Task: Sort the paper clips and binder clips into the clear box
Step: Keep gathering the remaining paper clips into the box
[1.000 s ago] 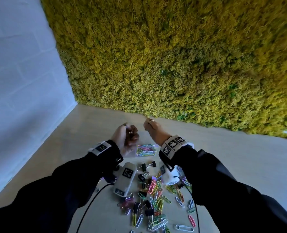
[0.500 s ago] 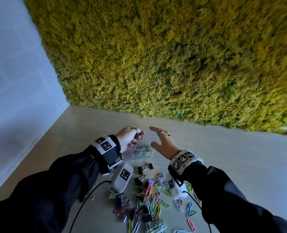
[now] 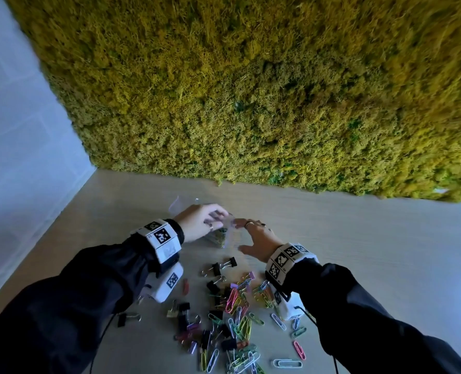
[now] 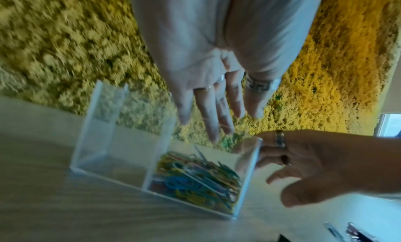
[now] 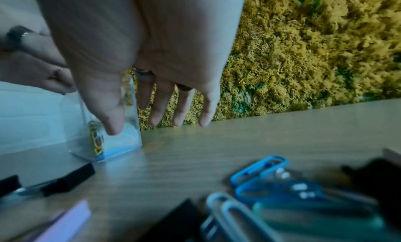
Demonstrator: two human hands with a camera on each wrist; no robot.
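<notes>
Now, vs 1 s ago, our left hand (image 4: 208,98) hovers w/ straight, empty fingers over the clear two-compartment plastic box (image 4: 121,160) on the wood-grain table (image 3: 359,252), right hand (image 4: 321,163) spread beside its wall, so multicoloured paper clips (image 4: 195,173) fill one compartment while black binder clips (image 3: 218,268) await sorting.

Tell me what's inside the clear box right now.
The clear box has two compartments: one holds a heap of coloured paper clips, the other looks empty. No binder clips show inside, though blur and the heap could hide one.

Clip pile (image 3: 232,317) before clear box (image 4: 104,143)
</notes>
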